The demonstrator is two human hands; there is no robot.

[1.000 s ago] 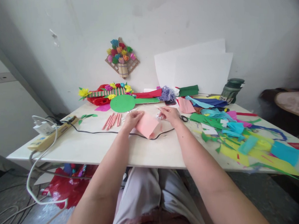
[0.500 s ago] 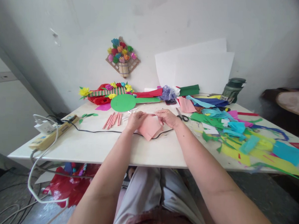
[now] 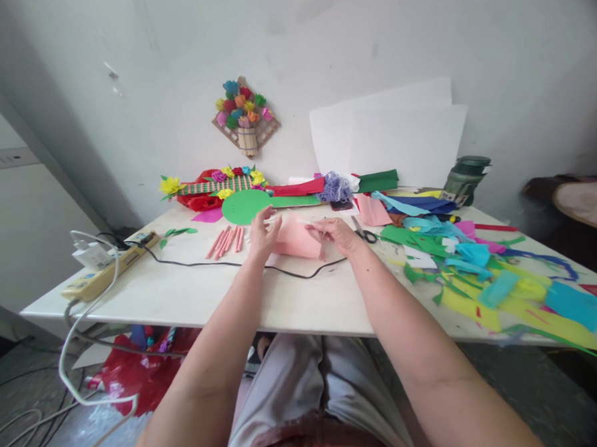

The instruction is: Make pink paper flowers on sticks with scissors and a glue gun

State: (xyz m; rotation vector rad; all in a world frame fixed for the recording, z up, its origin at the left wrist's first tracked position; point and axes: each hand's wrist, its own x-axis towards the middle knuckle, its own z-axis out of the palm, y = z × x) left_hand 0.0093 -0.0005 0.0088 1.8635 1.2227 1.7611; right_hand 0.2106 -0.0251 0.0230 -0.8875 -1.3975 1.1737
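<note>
Pink paper [image 3: 297, 240] | left hand [image 3: 264, 232], right hand [image 3: 338, 233] pinch its ends | apparently lifted off table [image 3: 284, 296]

Left hand [image 3: 263, 232] and right hand [image 3: 339, 233] pinch pink paper sheet [image 3: 297, 239] between them, raised off white table [image 3: 294, 297]. Black cable [image 3: 211, 264] runs beneath. Pink rolled sticks [image 3: 226, 240] left; scissors [image 3: 362, 231] right; coloured paper scraps [image 3: 481, 273] beyond.

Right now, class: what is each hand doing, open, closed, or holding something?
Left hand: holding the left edge of the pink paper sheet.
Right hand: pinching the same sheet's right edge.
</note>
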